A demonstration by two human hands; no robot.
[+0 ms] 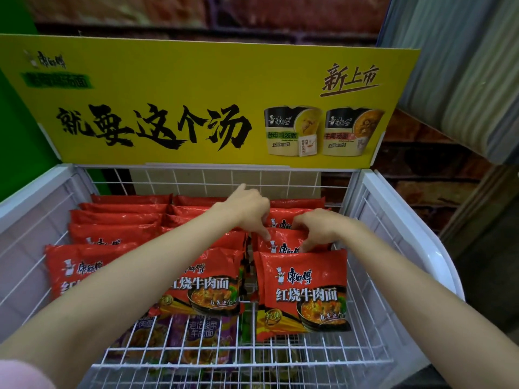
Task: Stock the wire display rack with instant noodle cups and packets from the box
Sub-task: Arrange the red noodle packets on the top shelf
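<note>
Right now the left hand [247, 209] has its index finger pointing down onto the top edge of a red plastic instant noodle packet [283, 242], second from the front in the right-hand row, with the other fingers curled loosely beside it. Just beside it the right hand [316, 227] curls its fingers over the same packet's top edge and seems to pinch it, thumb behind. Both bare forearms reach in from the near side. In front of that packet stands another red packet [303, 293], leaning back at the head of the row. More red packets fill the middle and left rows of the white wire display rack [317, 357]. Purple noodle packets [196, 332] show through the wire on the shelf below. Behind rises a yellow cardboard sign [196, 102] printed with two noodle cups
</note>
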